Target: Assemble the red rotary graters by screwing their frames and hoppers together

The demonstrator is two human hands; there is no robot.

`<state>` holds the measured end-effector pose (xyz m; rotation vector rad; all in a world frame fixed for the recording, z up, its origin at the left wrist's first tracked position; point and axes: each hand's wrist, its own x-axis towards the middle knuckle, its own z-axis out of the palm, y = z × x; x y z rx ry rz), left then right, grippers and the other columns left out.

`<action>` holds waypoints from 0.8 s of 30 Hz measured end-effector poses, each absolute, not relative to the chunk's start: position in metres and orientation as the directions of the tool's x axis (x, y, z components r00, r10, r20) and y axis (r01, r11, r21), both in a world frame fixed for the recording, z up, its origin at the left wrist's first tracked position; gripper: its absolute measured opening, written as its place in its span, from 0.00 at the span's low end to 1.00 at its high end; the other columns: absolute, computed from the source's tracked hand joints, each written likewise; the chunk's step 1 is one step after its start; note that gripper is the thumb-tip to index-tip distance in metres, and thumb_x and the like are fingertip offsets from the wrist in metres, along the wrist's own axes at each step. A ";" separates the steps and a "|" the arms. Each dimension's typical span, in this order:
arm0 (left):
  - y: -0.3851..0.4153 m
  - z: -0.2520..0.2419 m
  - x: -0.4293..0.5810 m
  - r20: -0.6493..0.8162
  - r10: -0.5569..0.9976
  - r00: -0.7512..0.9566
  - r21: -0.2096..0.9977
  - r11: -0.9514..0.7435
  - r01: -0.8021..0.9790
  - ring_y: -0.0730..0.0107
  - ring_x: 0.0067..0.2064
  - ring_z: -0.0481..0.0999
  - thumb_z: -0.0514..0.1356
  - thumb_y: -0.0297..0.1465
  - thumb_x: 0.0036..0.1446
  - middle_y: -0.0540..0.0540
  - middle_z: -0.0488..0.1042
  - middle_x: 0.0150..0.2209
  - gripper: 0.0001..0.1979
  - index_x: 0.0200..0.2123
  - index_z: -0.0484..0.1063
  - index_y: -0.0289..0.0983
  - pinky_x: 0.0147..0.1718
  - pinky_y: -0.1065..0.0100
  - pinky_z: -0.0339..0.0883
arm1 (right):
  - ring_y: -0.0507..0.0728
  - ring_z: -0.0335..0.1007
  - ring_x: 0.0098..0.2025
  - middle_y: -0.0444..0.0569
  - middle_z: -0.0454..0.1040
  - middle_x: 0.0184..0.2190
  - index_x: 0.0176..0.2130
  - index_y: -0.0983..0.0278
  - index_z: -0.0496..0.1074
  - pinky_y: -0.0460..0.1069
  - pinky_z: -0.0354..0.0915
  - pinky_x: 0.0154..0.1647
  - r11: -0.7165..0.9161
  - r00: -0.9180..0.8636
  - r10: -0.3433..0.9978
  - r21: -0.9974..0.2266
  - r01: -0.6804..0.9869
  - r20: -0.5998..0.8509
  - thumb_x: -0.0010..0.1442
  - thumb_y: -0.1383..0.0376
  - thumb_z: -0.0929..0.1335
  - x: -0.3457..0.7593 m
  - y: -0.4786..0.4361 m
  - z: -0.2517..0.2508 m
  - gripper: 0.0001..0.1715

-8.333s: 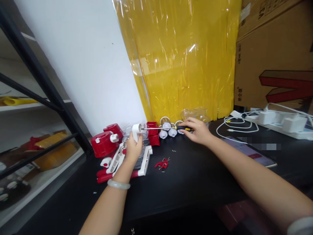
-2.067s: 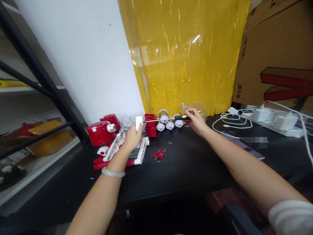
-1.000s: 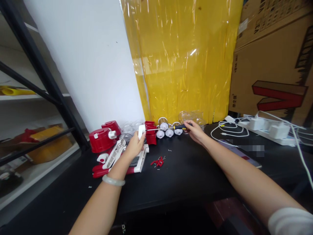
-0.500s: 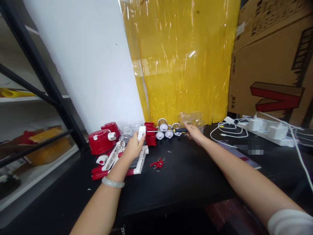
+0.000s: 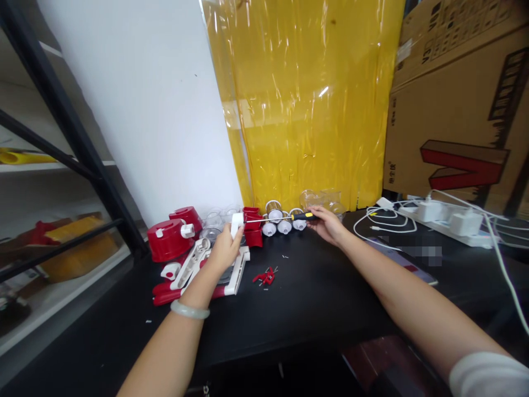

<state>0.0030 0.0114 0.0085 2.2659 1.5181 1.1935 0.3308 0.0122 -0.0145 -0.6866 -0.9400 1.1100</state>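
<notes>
Above the black table, my left hand [image 5: 225, 248] is closed around a small white plastic part [image 5: 237, 224]. My right hand [image 5: 326, 223] grips a screwdriver [image 5: 304, 216] by its black and yellow handle. The long metal shaft points left, and its tip reaches the white part; whether it sits in a screw I cannot make out. Under and beside my left hand lie white and red plastic frames [image 5: 238, 270]. Small red pieces [image 5: 265, 276] and several screws lie on the table between my arms.
Red round housings [image 5: 167, 241] stand at the left, red trays [image 5: 253, 237] at the middle back. Cylinders with white ends [image 5: 284, 225] and clear cups [image 5: 330, 199] line the back. A power strip [image 5: 463, 234] with white cables and a tablet [image 5: 403, 262] lie right, before a cardboard box [image 5: 450, 105].
The fingers of my right hand have shifted around the screwdriver handle, and the handle sits slightly higher. My left hand keeps the white part in nearly the same place. The view has moved slightly.
</notes>
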 end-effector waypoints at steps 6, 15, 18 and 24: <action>0.012 0.008 0.003 0.545 0.826 0.142 0.533 -0.473 0.702 0.57 0.24 0.77 0.47 0.53 0.66 0.51 0.72 0.19 0.21 0.39 0.62 0.41 0.31 0.61 0.66 | 0.50 0.58 0.12 0.44 0.65 0.10 0.25 0.62 0.66 0.45 0.53 0.14 0.286 0.220 0.933 -0.958 0.019 0.283 0.56 0.33 0.65 0.329 0.016 -0.024 0.36; 0.012 0.005 0.005 0.548 0.825 0.140 0.540 -0.477 0.694 0.58 0.24 0.77 0.48 0.50 0.67 0.52 0.72 0.20 0.18 0.41 0.62 0.41 0.32 0.61 0.66 | 0.45 0.58 0.19 0.37 0.67 0.20 0.32 0.62 0.71 0.42 0.54 0.18 0.364 0.234 0.923 -0.894 -0.261 0.307 0.38 0.43 0.79 0.329 0.018 -0.022 0.32; 0.012 0.004 0.005 0.553 0.821 0.144 0.559 -0.494 0.666 0.60 0.23 0.76 0.48 0.50 0.68 0.52 0.72 0.21 0.19 0.42 0.63 0.41 0.32 0.61 0.66 | 0.45 0.61 0.22 0.38 0.69 0.26 0.31 0.62 0.71 0.42 0.55 0.20 0.379 0.234 0.921 -0.855 -0.353 0.312 0.36 0.47 0.81 0.327 0.017 -0.020 0.30; 0.011 0.004 0.007 0.539 0.829 0.149 0.592 -0.499 0.633 0.61 0.22 0.76 0.47 0.51 0.67 0.52 0.72 0.21 0.20 0.42 0.62 0.41 0.30 0.61 0.67 | 0.50 0.64 0.21 0.42 0.71 0.22 0.31 0.61 0.72 0.46 0.60 0.21 0.407 0.283 0.894 -0.893 -0.192 0.347 0.43 0.39 0.76 0.329 0.018 -0.022 0.31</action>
